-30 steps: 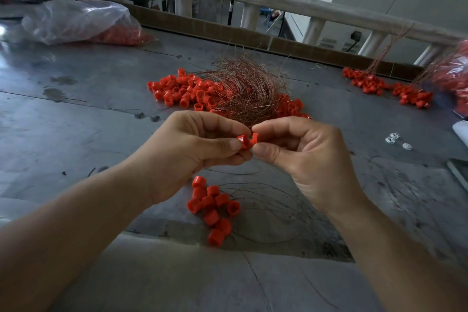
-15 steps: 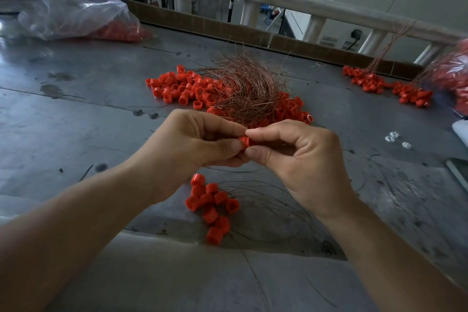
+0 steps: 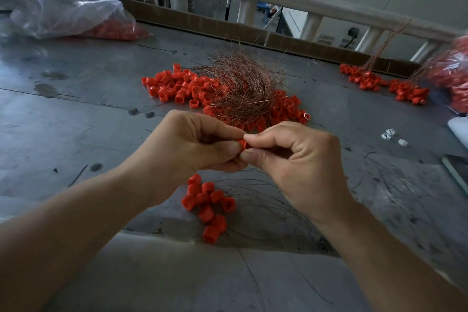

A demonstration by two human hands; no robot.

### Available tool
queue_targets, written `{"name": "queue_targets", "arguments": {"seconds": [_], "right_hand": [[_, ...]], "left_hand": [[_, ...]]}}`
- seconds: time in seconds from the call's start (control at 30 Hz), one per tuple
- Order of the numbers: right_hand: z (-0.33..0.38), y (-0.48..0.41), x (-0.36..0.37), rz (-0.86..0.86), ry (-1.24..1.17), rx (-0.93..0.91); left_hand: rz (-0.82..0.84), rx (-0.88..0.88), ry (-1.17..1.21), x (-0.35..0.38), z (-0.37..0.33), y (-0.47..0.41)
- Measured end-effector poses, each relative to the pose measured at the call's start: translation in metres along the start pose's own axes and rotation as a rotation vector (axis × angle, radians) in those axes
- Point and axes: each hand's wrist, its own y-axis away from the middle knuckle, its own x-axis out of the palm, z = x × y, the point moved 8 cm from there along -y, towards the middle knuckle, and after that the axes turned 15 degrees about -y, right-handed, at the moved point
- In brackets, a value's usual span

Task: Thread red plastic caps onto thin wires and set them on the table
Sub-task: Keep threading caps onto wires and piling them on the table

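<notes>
workshop | worn metal table (image 3: 76, 114) | bulk red caps (image 3: 177, 86) | wire tangle (image 3: 243, 88) | bagged stock (image 3: 71, 16)

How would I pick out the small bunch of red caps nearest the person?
On the grey metal table, find where the left hand and right hand meet. Just below them, nearer the person, lies the small bunch of red caps. Unlike the big pile by the copper wire tangle farther back, it holds about ten caps, with thin wires fanning to its right.
</notes>
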Motion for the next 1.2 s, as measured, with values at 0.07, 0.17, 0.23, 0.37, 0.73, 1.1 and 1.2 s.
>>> {"name": "queue_targets", "arguments": {"seconds": [0.07, 0.17, 0.23, 0.37, 0.73, 1.1, 1.2], "right_hand": [[-0.001, 0.0, 0.0, 0.002, -0.022, 0.014], [-0.002, -0.001, -0.002, 0.015, -0.073, 0.017], [-0.003, -0.002, -0.002, 0.029, -0.106, 0.019], [-0.004, -0.003, 0.0, 0.046, -0.139, 0.026], [-0.004, -0.001, 0.018, 0.349, -0.097, 0.086], [0.0, 0.004, 0.026, 0.35, 0.056, 0.048], [0.003, 0.004, 0.024, 0.331, 0.075, 0.017]], "left_hand": [[0.027, -0.016, 0.027, 0.001, 0.001, 0.0], [0.049, -0.028, 0.062, 0.001, 0.001, -0.001], [0.056, -0.028, 0.069, 0.001, 0.001, -0.001], [0.093, -0.03, 0.079, 0.002, 0.001, -0.001], [0.291, -0.022, 0.115, 0.01, 0.001, 0.004], [0.221, 0.11, -0.039, 0.013, -0.011, 0.007], [0.235, 0.122, -0.034, 0.014, -0.011, 0.008]]}}
